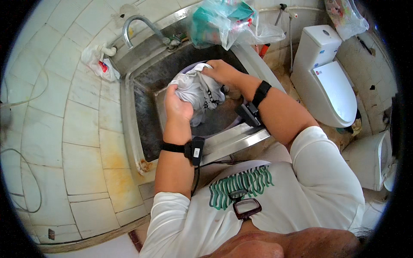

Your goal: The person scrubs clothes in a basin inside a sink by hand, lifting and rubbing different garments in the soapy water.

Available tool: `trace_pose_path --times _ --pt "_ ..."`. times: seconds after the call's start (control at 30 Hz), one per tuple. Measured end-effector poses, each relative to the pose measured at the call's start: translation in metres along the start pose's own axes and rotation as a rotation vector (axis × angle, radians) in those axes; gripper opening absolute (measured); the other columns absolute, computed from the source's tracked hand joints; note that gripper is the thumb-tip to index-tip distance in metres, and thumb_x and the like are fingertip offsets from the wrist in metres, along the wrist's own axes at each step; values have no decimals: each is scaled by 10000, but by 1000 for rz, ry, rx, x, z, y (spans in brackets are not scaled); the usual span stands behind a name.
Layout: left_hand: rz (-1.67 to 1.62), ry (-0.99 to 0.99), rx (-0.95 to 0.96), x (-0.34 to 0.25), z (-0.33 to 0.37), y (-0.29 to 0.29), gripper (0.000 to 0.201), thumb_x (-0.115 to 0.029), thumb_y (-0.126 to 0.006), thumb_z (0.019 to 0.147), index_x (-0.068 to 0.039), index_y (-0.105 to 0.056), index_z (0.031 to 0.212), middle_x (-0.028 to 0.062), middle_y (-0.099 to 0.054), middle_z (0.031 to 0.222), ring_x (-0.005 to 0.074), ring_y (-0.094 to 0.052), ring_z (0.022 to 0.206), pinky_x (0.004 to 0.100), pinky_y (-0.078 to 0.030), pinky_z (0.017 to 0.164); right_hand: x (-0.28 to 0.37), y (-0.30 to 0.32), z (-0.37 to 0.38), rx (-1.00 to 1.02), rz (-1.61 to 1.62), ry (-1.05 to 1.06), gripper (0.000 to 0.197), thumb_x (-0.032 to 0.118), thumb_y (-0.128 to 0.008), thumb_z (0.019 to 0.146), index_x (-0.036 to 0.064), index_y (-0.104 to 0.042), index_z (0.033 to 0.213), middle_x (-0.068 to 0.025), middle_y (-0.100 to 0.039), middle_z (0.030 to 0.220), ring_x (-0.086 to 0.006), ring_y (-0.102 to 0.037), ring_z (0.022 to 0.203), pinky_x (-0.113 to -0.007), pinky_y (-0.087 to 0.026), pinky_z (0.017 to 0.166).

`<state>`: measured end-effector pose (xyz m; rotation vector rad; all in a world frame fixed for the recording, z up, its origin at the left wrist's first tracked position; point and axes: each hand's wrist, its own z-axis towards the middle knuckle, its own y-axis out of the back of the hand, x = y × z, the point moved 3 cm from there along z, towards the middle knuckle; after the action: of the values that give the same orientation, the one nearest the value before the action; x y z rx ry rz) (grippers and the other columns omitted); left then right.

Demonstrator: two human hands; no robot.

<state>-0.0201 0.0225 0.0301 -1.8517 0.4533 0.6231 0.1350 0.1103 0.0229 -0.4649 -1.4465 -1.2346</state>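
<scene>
A wet-looking white garment with dark print (195, 90) hangs bunched between my hands over the metal sink (148, 142). My left hand (178, 105) grips its left side, the thumb pointing up along the cloth. At the upper right edge, my right hand (220, 72) has its fingers closed on the fabric, fingertips partly hidden. Beneath the garment, the pale purple rim of a basin (187, 69) shows inside the sink; the cloth and my hands cover most of it.
A curved metal faucet (140, 21) rises behind the sink at the left. Plastic bags (226, 23) lie over the sink's back right corner, and a small white bag (101, 64) hangs on its left. A white toilet (331, 81) stands at the right, beside a white bin (368, 159).
</scene>
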Motion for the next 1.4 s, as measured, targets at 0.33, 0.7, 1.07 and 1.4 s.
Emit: trace_pose_path --times 0.33,0.7,1.07,1.4 --pt "138 97 -35 32 -1 7 448 -422 -376 949 -76 -554 1171 103 -585 1147 264 -543 1088 391 -418 949 41 -33 -29 185 -99 338 385 415 -597 849 30 -607 851 -226 -603 771 -392 -598 752 -438 -461 670" --pt "176 157 3 45 -11 -9 420 -370 -363 959 -61 -489 1214 118 -562 1190 285 -539 1085 423 -403 965 20 -22 -15 -167 -265 309 333 339 -550 904 11 -598 876 -228 -590 812 -422 -559 774 -443 -439 700" --pt "-6 169 34 36 -8 1 417 -375 -355 966 -57 -511 1186 119 -578 1151 277 -556 1058 412 -440 927 72 -38 -46 1 -391 484 312 335 -605 842 31 -538 816 -234 -561 729 -442 -546 710 -454 -430 612" --pt "148 57 -27 41 0 1 424 -367 -318 983 -70 -469 1246 120 -548 1203 279 -533 1098 440 -429 946 58 -27 -34 -108 -312 157 300 349 -514 915 55 -515 971 -238 -607 779 -430 -588 805 -469 -456 676"
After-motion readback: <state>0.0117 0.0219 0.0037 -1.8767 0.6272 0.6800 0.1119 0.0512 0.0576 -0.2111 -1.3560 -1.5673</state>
